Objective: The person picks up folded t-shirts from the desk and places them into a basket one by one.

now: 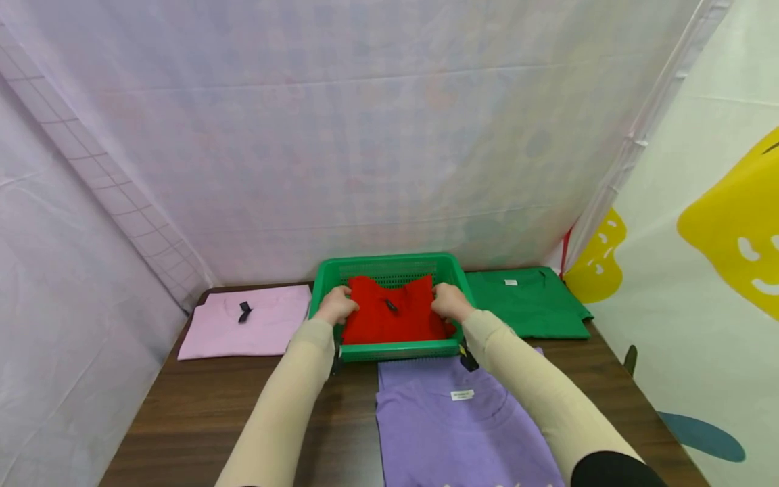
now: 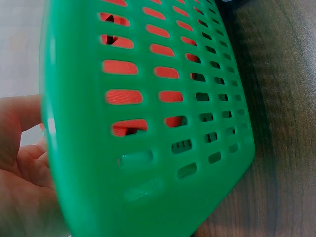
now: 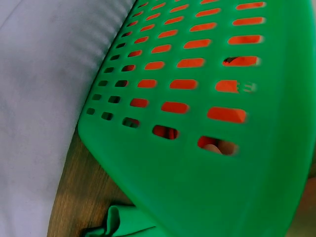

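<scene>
A folded red shirt with a small dark tag lies inside a green plastic basket at the back of the table. My left hand pinches the shirt's left edge, while my right hand pinches its right edge. The shirt's upper corners stand raised near both hands. In the left wrist view, the slotted basket wall partly hides my left hand; red cloth shows through the slots. The right wrist view is mostly the basket's side, which hides nearly all of my right hand.
A folded pink shirt lies left of the basket and a folded green shirt right of it. A purple shirt is spread in front, partly under my right forearm. White printed curtains hang behind the dark wooden table.
</scene>
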Demonstrator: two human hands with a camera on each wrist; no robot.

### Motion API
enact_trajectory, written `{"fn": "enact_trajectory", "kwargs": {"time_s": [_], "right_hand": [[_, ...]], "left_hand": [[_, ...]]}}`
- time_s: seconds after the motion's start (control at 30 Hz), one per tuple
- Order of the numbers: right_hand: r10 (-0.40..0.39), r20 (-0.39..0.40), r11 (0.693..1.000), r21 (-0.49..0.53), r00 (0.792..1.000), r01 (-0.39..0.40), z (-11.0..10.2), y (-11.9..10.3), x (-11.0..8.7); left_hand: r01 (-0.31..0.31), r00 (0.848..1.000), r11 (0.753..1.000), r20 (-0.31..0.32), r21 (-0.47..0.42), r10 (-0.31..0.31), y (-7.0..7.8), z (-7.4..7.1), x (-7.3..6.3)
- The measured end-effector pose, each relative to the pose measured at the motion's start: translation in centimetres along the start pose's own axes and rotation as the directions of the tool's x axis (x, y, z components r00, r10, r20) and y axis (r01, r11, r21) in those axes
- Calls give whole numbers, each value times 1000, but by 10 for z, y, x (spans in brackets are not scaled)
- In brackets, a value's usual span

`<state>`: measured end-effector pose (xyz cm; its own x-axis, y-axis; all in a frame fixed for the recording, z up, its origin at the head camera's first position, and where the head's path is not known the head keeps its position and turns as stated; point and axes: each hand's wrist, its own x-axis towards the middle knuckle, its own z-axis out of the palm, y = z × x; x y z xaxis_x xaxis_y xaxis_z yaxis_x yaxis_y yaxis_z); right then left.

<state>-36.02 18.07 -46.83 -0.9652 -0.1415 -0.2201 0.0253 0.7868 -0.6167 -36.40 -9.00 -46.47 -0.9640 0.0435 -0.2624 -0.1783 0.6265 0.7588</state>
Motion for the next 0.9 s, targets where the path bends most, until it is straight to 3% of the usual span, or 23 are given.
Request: {"fn": "enact_trajectory", "kwargs": {"time_s": [0.47, 0.9], "right_hand": [[3, 14, 999, -36, 1000, -2, 1, -2, -2], [44, 108, 998, -51, 993, -39, 4, -2, -5]], "left_hand": [[-14, 999, 1000, 30, -15, 14, 1, -1, -3], [2, 1000, 1000, 30, 2, -2, 1, 0, -11]]}}
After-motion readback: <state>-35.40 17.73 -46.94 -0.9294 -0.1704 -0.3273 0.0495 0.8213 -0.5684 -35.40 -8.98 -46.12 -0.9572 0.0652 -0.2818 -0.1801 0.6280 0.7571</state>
